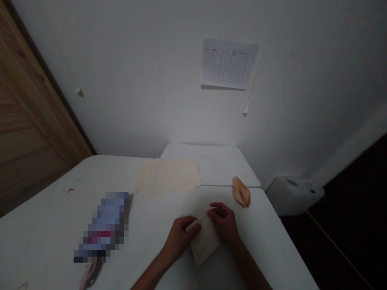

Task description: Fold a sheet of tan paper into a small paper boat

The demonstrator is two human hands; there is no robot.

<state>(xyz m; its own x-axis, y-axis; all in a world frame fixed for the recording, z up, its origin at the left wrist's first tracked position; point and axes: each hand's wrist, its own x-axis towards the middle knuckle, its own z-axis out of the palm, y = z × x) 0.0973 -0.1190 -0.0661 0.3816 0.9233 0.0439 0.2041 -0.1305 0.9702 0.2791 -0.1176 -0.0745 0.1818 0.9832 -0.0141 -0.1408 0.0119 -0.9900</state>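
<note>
A folded piece of pale paper [204, 243] is held between my two hands, tilted above the white table. My left hand [182, 233] grips its upper left edge, the thumb lying across the front face. At the top right corner, my right hand [223, 221] pinches the paper between thumb and fingers. Just beyond my right hand lies a folded brown paper piece [241, 192], shaped like a small boat. Flat sheets of cream paper [169, 175] rest on the table farther back.
A blurred-out bluish object [105, 225] lies on the left of the white table [145, 249]. Against the wall stands a smaller white table [217, 163]. A white container [294, 195] sits at the right, a printed sheet [228, 64] hangs on the wall, and a wooden door [27, 133] is at left.
</note>
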